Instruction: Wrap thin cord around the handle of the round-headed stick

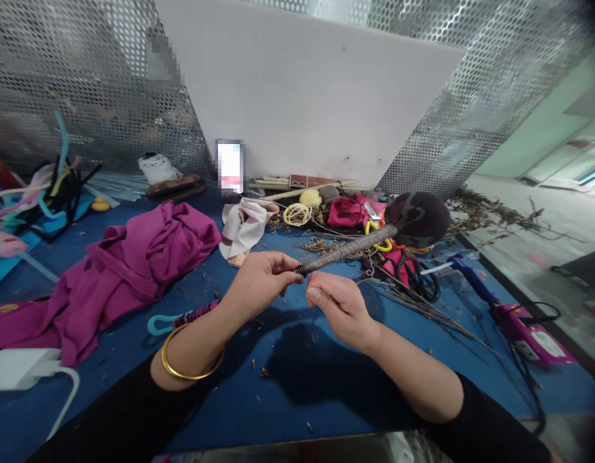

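My left hand, with a gold bangle at its wrist, pinches the near end of a stick wound with grey-brown cord. The stick slants up to the right, its dark near end coiled tightly. Close beside that end, my right hand is closed, thumb pressed on the fingers; what it grips is hidden. At the stick's far end is a dark round ball; I cannot tell if they are joined. Below my left hand lies a looped turquoise and purple cord.
Purple cloth spreads over the blue table at left, near a white charger. Behind my hands are yellow-handled scissors, a lit phone and dried plant bits. A blue glue gun and black scissors lie right.
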A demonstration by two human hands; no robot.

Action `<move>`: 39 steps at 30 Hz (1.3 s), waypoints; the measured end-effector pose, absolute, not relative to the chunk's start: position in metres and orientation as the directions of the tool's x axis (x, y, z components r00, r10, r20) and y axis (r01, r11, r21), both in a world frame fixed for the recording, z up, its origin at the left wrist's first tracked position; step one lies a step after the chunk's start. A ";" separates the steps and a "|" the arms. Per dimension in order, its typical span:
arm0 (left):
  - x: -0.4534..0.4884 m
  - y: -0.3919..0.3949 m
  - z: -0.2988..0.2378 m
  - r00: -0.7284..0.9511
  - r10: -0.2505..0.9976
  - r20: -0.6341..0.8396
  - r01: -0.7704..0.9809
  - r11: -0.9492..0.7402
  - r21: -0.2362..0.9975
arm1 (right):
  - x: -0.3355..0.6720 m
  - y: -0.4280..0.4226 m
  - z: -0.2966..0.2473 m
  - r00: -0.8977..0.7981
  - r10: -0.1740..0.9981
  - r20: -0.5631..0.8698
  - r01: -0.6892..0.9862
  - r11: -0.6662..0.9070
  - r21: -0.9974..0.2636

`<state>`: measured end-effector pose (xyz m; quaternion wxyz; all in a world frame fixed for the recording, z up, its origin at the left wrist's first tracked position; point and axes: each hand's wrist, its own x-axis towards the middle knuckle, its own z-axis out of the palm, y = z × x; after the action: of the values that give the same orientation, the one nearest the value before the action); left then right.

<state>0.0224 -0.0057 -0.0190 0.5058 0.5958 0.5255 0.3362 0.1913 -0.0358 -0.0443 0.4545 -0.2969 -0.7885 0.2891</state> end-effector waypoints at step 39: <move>0.034 -0.029 -0.040 0.554 0.801 0.225 0.768 -0.597 0.233 | 0.213 -0.007 -0.040 -0.240 0.928 0.287 0.559 0.373 -0.741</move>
<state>0.0344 -0.0285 -0.0404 0.0540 0.8799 0.4458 0.1554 0.2126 -0.0065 -0.0397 0.3625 -0.4987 -0.7451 0.2544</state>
